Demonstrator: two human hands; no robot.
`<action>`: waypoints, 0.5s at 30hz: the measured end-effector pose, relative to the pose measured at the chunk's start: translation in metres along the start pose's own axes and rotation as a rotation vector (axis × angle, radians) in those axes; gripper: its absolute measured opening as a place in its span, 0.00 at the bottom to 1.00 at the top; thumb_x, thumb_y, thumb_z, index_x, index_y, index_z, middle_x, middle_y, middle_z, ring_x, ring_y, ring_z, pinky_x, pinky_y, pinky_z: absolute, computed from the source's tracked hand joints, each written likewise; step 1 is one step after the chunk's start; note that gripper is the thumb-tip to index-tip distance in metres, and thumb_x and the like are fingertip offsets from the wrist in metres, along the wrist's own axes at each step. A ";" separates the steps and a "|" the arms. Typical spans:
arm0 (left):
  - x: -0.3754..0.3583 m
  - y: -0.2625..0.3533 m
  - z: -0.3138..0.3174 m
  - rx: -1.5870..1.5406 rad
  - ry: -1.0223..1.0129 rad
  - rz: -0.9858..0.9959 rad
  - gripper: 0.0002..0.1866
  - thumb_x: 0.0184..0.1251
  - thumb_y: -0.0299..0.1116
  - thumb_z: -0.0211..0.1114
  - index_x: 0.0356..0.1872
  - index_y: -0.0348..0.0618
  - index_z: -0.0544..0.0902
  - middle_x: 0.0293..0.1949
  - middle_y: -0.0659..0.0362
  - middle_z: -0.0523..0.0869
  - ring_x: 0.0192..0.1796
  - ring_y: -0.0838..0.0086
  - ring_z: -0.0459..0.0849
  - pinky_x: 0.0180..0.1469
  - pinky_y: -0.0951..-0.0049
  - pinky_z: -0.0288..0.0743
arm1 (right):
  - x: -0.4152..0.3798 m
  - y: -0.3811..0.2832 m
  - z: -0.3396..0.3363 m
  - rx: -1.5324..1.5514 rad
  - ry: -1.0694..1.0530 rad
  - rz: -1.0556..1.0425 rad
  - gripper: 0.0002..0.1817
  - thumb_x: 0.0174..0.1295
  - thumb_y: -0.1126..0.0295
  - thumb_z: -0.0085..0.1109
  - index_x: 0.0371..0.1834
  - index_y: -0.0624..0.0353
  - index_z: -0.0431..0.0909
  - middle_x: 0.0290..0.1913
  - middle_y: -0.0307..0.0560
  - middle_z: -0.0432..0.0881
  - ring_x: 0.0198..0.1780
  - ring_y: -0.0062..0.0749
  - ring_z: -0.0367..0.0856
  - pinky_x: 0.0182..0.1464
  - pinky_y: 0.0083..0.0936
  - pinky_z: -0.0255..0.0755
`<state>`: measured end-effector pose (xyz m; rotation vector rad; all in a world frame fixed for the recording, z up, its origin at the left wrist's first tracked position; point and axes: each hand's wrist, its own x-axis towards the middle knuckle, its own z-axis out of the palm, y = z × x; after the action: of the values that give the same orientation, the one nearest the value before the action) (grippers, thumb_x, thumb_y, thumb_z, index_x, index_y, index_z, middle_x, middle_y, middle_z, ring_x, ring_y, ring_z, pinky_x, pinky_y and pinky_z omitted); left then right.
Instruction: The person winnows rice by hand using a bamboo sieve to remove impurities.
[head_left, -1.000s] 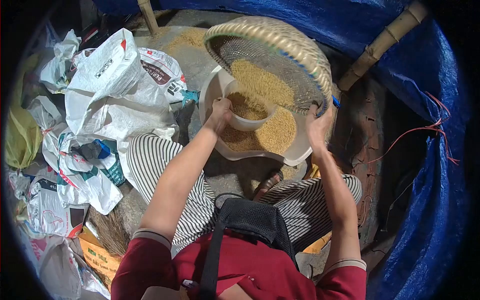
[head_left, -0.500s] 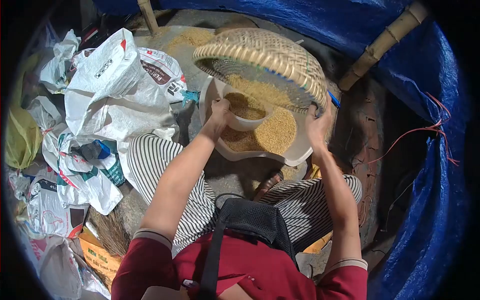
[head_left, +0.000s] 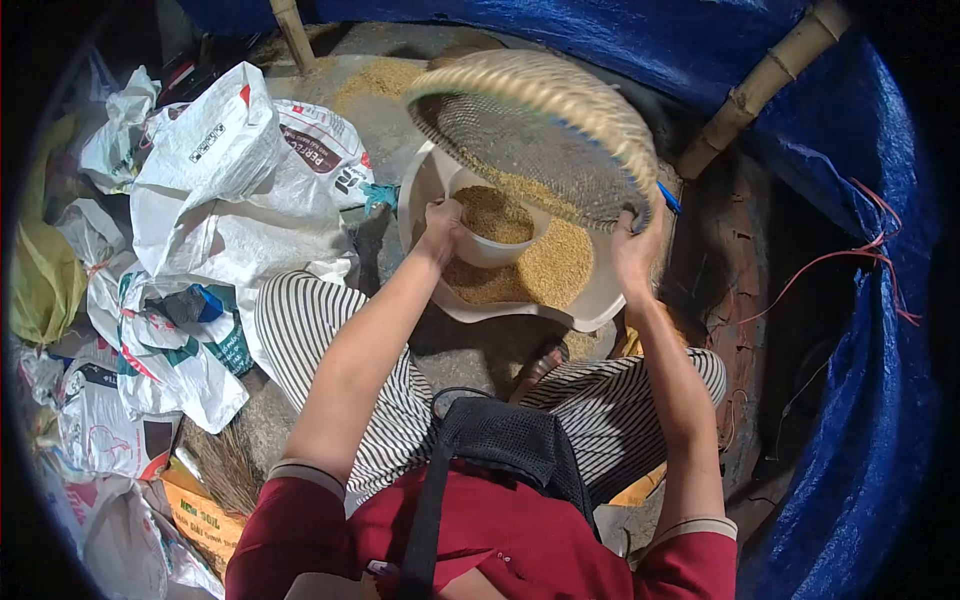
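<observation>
Less grain point(head_left: 526, 188) lies in the tilted basket point(head_left: 565, 88) than a second ago; emptying looks nearly done. Right hand point(head_left: 637, 245) grips its rim, left hand point(head_left: 442, 226) the bowl point(head_left: 492, 246).

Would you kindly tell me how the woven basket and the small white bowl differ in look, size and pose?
The woven basket is tan and plaited, while the small white bowl is pale and smooth-walled. The woven basket is much wider than the small white bowl. The woven basket is tilted steeply in the right hand; the small white bowl sits mouth up, gripped by the left hand. Both contain grain.
</observation>
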<state>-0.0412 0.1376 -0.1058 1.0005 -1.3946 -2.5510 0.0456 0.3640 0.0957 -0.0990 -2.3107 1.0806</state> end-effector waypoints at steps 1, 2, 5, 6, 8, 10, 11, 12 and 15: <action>-0.001 0.001 -0.001 -0.002 0.005 0.006 0.09 0.40 0.19 0.55 0.25 0.38 0.67 0.20 0.59 0.69 0.19 0.75 0.67 0.15 0.72 0.59 | 0.000 0.009 0.002 0.008 0.055 0.015 0.30 0.47 0.82 0.47 0.58 0.55 0.59 0.46 0.55 0.74 0.50 0.40 0.73 0.52 0.29 0.63; -0.002 0.003 0.000 -0.077 0.026 -0.097 0.08 0.41 0.18 0.54 0.26 0.37 0.69 0.22 0.56 0.71 0.22 0.73 0.69 0.18 0.70 0.62 | 0.002 0.017 0.003 -0.018 0.077 -0.019 0.29 0.49 0.81 0.46 0.59 0.56 0.58 0.48 0.55 0.72 0.48 0.38 0.73 0.53 0.27 0.61; 0.038 -0.023 0.000 0.014 0.039 -0.080 0.16 0.45 0.20 0.55 0.41 0.31 0.74 0.39 0.45 0.79 0.39 0.63 0.79 0.38 0.67 0.72 | 0.008 0.075 0.007 0.063 0.104 0.162 0.31 0.50 0.82 0.46 0.61 0.56 0.54 0.52 0.57 0.67 0.44 0.40 0.74 0.45 0.27 0.69; 0.008 0.006 0.007 0.270 0.095 -0.027 0.16 0.45 0.21 0.56 0.40 0.32 0.75 0.39 0.46 0.79 0.40 0.62 0.79 0.39 0.69 0.71 | 0.011 0.067 0.003 0.119 0.080 0.280 0.32 0.50 0.82 0.46 0.62 0.56 0.51 0.54 0.57 0.64 0.42 0.41 0.75 0.38 0.26 0.71; -0.023 0.034 0.016 0.492 0.221 0.035 0.15 0.45 0.23 0.57 0.39 0.34 0.75 0.40 0.47 0.79 0.42 0.61 0.79 0.42 0.71 0.71 | 0.013 0.054 -0.002 0.170 0.093 0.330 0.34 0.50 0.82 0.45 0.62 0.58 0.48 0.57 0.56 0.60 0.36 0.40 0.76 0.21 0.23 0.75; -0.019 0.041 0.013 0.538 0.266 0.072 0.15 0.44 0.24 0.57 0.38 0.36 0.75 0.42 0.48 0.78 0.43 0.60 0.79 0.45 0.68 0.71 | 0.015 0.055 -0.003 0.178 0.049 0.424 0.29 0.51 0.81 0.47 0.59 0.60 0.52 0.55 0.54 0.62 0.42 0.42 0.73 0.28 0.31 0.78; -0.021 0.048 0.010 0.526 0.285 0.080 0.15 0.44 0.24 0.57 0.38 0.36 0.75 0.42 0.48 0.78 0.43 0.60 0.79 0.45 0.68 0.71 | 0.015 0.062 -0.002 0.144 0.028 0.429 0.28 0.52 0.79 0.48 0.59 0.60 0.53 0.54 0.53 0.63 0.46 0.44 0.71 0.33 0.37 0.80; -0.030 0.060 0.008 0.553 0.282 0.080 0.15 0.44 0.25 0.57 0.38 0.36 0.75 0.41 0.48 0.78 0.42 0.60 0.78 0.44 0.68 0.71 | 0.012 0.056 -0.001 0.154 0.014 0.419 0.28 0.52 0.79 0.48 0.59 0.60 0.53 0.54 0.53 0.63 0.46 0.44 0.71 0.33 0.37 0.80; -0.059 0.094 0.006 0.526 0.276 0.112 0.15 0.44 0.23 0.56 0.38 0.34 0.73 0.38 0.47 0.78 0.41 0.63 0.77 0.39 0.68 0.71 | 0.004 0.063 -0.002 0.100 -0.108 0.662 0.29 0.52 0.75 0.50 0.58 0.62 0.53 0.54 0.53 0.63 0.46 0.45 0.71 0.33 0.41 0.79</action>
<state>-0.0207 0.1074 -0.0007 1.2352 -2.0062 -1.9068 0.0327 0.4082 0.0527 -0.8307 -2.3684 1.5416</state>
